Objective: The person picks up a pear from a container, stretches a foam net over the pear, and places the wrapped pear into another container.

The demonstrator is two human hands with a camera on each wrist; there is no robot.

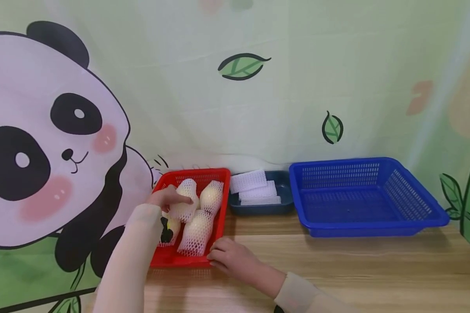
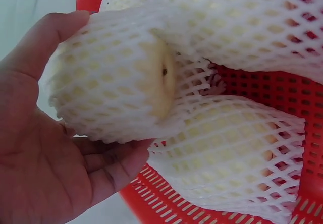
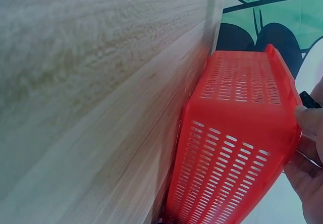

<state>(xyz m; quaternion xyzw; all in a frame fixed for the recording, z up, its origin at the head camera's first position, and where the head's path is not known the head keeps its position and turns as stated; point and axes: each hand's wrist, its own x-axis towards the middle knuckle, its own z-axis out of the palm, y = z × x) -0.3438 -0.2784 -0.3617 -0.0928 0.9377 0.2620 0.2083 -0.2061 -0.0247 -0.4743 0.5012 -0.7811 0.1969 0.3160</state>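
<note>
My left hand [image 1: 165,198] reaches over the red basket [image 1: 188,261] and grips a pale yellow pear [image 2: 108,77] in a white foam net. The thumb lies on one side and the fingers curl beneath, with the pear's dimpled end facing away from the palm. Below it in the left wrist view is another netted pear [image 2: 217,148], partly overlapped by the held one's net. Several netted pears are in the basket, one near the right side [image 1: 211,198]. My right hand [image 1: 236,263] holds the basket's near right corner, thumb and fingers on the rim.
Right of the red basket, a small dark blue tray [image 1: 260,209] holds several white foam nets [image 1: 258,189]. Beside it stands a large blue basket [image 1: 348,226]. All sit on a wooden table [image 1: 337,265] against a panda-printed cloth [image 1: 278,117].
</note>
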